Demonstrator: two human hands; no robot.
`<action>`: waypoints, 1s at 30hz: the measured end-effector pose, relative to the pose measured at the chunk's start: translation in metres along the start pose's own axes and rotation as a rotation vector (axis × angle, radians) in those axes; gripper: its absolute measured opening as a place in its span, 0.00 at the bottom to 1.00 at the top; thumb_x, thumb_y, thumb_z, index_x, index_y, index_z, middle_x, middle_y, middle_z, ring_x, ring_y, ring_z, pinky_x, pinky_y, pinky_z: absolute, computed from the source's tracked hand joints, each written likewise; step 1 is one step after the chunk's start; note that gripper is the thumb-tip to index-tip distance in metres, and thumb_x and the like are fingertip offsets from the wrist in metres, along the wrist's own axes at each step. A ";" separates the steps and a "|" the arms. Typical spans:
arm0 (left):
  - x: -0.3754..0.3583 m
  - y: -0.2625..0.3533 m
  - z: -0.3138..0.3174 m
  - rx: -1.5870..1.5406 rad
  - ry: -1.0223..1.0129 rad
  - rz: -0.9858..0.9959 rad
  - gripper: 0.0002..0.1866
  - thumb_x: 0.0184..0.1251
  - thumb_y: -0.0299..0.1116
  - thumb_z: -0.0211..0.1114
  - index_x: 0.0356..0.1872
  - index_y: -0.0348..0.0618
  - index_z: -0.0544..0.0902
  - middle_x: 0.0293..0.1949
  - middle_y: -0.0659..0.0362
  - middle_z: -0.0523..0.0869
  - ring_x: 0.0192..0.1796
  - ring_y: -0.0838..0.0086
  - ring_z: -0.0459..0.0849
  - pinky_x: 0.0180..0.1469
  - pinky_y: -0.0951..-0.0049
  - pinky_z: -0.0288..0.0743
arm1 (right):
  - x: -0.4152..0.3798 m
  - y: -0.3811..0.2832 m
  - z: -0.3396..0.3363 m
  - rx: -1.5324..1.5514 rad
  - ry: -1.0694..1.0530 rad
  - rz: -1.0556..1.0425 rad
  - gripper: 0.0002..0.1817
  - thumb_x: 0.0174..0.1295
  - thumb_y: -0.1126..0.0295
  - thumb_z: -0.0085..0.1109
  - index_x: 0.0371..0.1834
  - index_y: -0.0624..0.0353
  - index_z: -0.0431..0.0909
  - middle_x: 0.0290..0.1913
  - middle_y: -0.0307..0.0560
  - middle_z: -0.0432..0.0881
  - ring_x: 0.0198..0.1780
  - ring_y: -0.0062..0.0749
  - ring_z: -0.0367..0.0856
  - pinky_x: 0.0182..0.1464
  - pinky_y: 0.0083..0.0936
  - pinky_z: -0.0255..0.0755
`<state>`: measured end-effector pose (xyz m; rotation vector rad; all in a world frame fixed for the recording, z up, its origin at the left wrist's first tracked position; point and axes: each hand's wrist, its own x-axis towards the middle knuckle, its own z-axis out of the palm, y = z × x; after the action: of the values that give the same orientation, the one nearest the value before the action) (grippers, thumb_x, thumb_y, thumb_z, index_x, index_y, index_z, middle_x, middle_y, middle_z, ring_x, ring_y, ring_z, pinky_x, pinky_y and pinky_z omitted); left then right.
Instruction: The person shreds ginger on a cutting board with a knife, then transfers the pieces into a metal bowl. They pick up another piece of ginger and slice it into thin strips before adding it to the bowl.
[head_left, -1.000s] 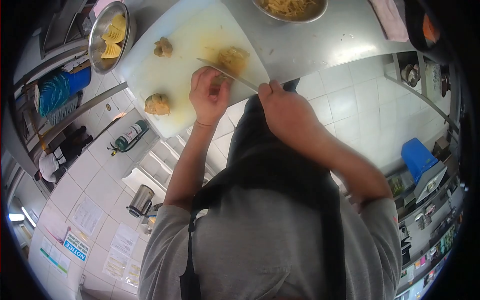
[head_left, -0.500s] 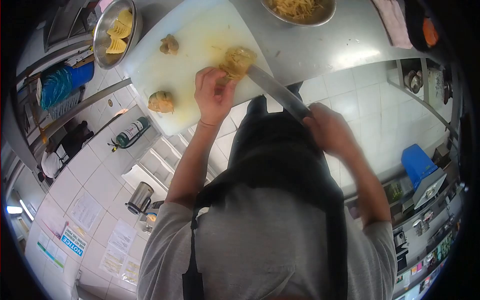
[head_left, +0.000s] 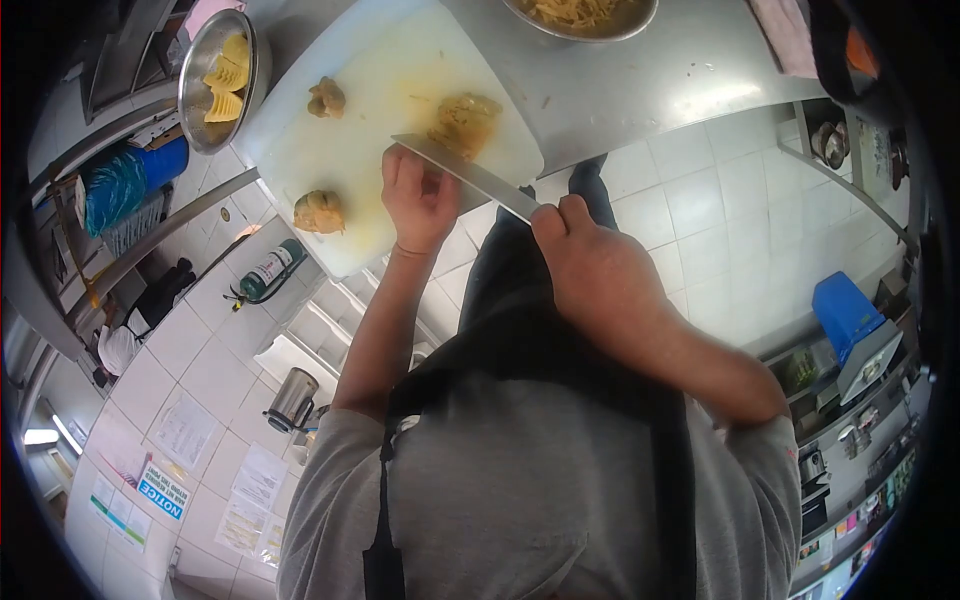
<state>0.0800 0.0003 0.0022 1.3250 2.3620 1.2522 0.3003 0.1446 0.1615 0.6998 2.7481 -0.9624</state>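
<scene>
My right hand [head_left: 605,265] is closed round the handle of a long kitchen knife [head_left: 490,185]. Its blade slants up and left over the near edge of a white cutting board [head_left: 370,190], its tip above my left fingers. My left hand [head_left: 418,205] is curled against the near side of the blade; whether anything is in its fingers is hidden. Just beyond the blade lies a flattened heap of thin brownish-yellow vegetable slices [head_left: 467,120]. Two knobby brownish pieces, one farther off [head_left: 326,97] and one nearer [head_left: 319,212], rest on the board's left half.
A metal bowl of yellow comb-edged pieces [head_left: 226,78] stands left of the board. At the back right, another bowl [head_left: 590,35] holds pale shreds. The steel counter [head_left: 660,95] carries small scraps. A person [head_left: 130,330] is at far left.
The knife has swung left from the right side of the slices to their near side, its tip now over my left hand. My left fingers have come away from the slices.
</scene>
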 end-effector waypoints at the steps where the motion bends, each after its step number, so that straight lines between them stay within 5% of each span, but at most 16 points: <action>1: -0.001 0.000 0.000 -0.001 -0.001 0.000 0.22 0.63 0.21 0.78 0.59 0.39 0.88 0.54 0.50 0.85 0.39 0.64 0.91 0.33 0.70 0.90 | 0.000 0.000 0.000 0.005 -0.005 0.002 0.13 0.69 0.76 0.63 0.54 0.66 0.77 0.47 0.59 0.84 0.30 0.43 0.92 0.30 0.35 0.87; 30: 0.001 0.001 0.000 -0.085 -0.003 -0.046 0.19 0.66 0.23 0.81 0.57 0.40 0.88 0.62 0.49 0.87 0.45 0.65 0.94 0.37 0.71 0.92 | 0.026 0.008 0.028 0.001 0.042 -0.037 0.11 0.70 0.75 0.62 0.51 0.66 0.75 0.45 0.59 0.84 0.31 0.48 0.94 0.31 0.38 0.89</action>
<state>0.0802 0.0010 0.0031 1.2393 2.2960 1.3209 0.2803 0.1430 0.1280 0.6789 2.8072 -0.9674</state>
